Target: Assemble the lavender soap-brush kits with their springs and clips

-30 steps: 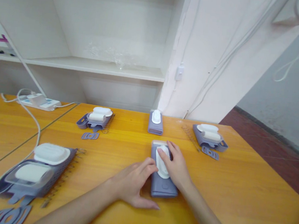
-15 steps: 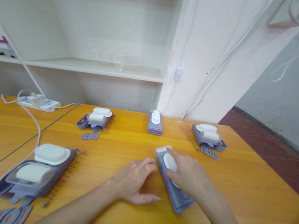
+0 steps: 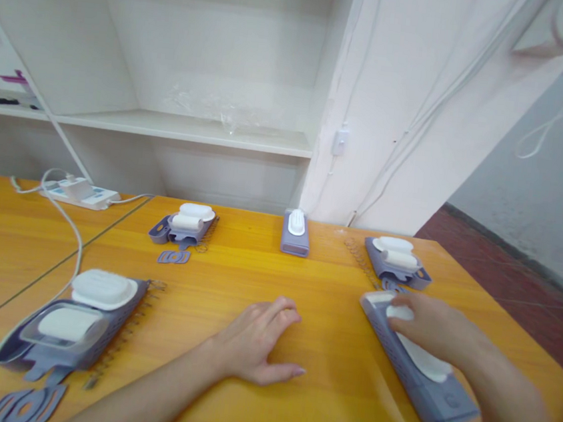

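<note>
My right hand (image 3: pixel 433 328) grips a long grey-purple plastic case (image 3: pixel 427 381) by its white oval top piece (image 3: pixel 424 357). The case lies slantwise at the right, its far end close to a disassembled set (image 3: pixel 397 260). Its fingers are partly hidden behind the hand's back. My left hand (image 3: pixel 260 343) lies on the wooden table with thumb and fingers apart, holding nothing. To its left are an open grey-purple holder (image 3: pixel 118 325) with a white oval lid (image 3: pixel 102 288), a white roll (image 3: pixel 71 324), a metal spring (image 3: pixel 121 342) and a flat cut-out plate (image 3: pixel 27 406).
A similar parts set (image 3: pixel 187 223) sits at the back left. One closed case (image 3: pixel 295 239) stands at the back middle. A white power strip (image 3: pixel 82 192) and its cable (image 3: pixel 75 229) run along the left. White shelving (image 3: pixel 184 127) and a pillar (image 3: pixel 382 114) border the table's back.
My right hand has carried the grey-purple case to the right, from beside my left hand to near the right-hand parts set. My left hand has stayed almost in place.
</note>
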Tool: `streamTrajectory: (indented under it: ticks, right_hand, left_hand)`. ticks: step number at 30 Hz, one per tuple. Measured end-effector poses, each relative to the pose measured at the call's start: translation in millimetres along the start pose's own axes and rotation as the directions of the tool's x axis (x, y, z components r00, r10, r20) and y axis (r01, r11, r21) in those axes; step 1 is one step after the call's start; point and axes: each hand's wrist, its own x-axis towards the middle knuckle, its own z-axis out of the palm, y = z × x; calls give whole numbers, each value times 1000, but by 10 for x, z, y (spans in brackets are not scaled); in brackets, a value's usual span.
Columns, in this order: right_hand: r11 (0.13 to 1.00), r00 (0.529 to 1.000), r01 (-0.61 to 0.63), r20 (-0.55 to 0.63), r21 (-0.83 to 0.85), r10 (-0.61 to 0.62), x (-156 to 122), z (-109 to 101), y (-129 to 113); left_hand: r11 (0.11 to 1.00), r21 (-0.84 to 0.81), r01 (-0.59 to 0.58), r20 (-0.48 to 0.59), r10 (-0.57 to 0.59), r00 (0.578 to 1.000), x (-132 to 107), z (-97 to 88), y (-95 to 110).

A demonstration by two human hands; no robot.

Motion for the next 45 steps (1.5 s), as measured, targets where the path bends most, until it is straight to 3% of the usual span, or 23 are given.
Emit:
streamTrajectory:
  ticks: [6, 10, 18, 22, 25, 29, 32, 35, 39, 42, 45]
  right_hand:
    - [998, 990, 65, 122, -7, -64, 35, 45, -22]
    - [998, 991, 13, 137, -58, -5, 86, 74, 45]
    - [991, 980, -114, 156, -76, 125, 242, 97, 545]
    - [986, 983, -147, 102, -77, 154, 299, 36, 737]
    - [987, 990, -141, -17, -72, 141, 358, -96, 661]
    - [991, 989, -106, -117, -86, 96, 576, -262, 323]
    - [982, 970, -170, -191, -80, 152, 821, -292, 69]
    - [972, 950, -233, -219, -11, 225, 1045, -224, -72]
    - [956, 943, -292, -155, 32, 294, 1231, -56, -77]
    - [966, 963, -253, -83, 46, 256, 1277, 39, -30]
    - [974, 965, -222, -128, 49, 227, 1254, 81, -20]
  left_hand:
    - [1000, -10, -12, -23, 11, 1000, 5, 13, -14]
    - [1000, -5, -6, -21, 6, 1000, 4, 12, -13]
    - [1000, -7, -20, -41, 20, 999, 5, 28, -31]
    - [1000, 2, -11, -31, 11, 999, 6, 16, -21]
    - [1000, 5, -4, -28, 5, 1000, 6, 9, -11]
    - [1000, 4, -14, -40, 15, 999, 6, 19, -15]
    - [1000, -1, -26, -50, 26, 998, 6, 26, -24]
    - [1000, -2, -21, -42, 21, 999, 8, 20, -23]
    - [1000, 9, -25, -43, 26, 999, 17, -9, 3]
    - [999, 28, -24, -46, 25, 999, 26, -30, 22]
    - [999, 33, -20, -36, 21, 999, 26, -36, 25]
